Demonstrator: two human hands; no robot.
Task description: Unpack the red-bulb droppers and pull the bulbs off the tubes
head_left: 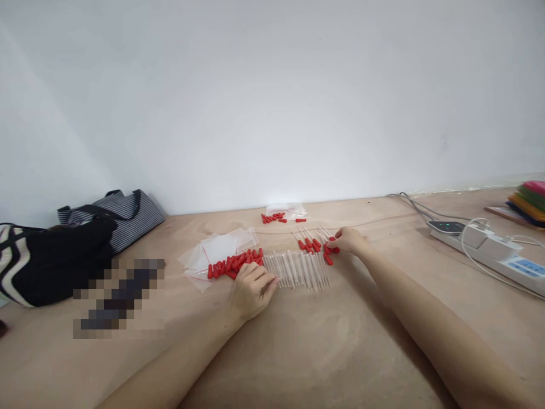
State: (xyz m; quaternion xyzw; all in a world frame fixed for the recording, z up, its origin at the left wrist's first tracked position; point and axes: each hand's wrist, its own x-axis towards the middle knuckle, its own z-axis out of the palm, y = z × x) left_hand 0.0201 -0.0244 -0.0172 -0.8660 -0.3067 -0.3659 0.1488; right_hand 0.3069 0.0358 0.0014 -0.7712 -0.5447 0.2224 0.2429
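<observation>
A row of thin clear glass dropper tubes (298, 270) lies side by side on the wooden table. My left hand (254, 289) is at the row's left end, fingers curled and thumb and fingertips together by the nearest tubes; what they hold, if anything, is hidden. Just behind it is a pile of red rubber bulbs (225, 264). My right hand (348, 241) reaches beyond the row's right end, with its fingers closed on a red-bulbed dropper (333, 249). Several other droppers with red bulbs (309, 245) lie beside it, tubes pointing away. One red bulb (327, 259) lies nearer me.
Clear plastic bags (217, 245) lie behind the bulb pile. Near the wall are more red bulbs (272, 217) and another clear bag (283, 208). A power strip (502, 255) with cables is at right, beside colourful folders (528, 204). Bags (55, 255) stand at left, near a pixelated patch.
</observation>
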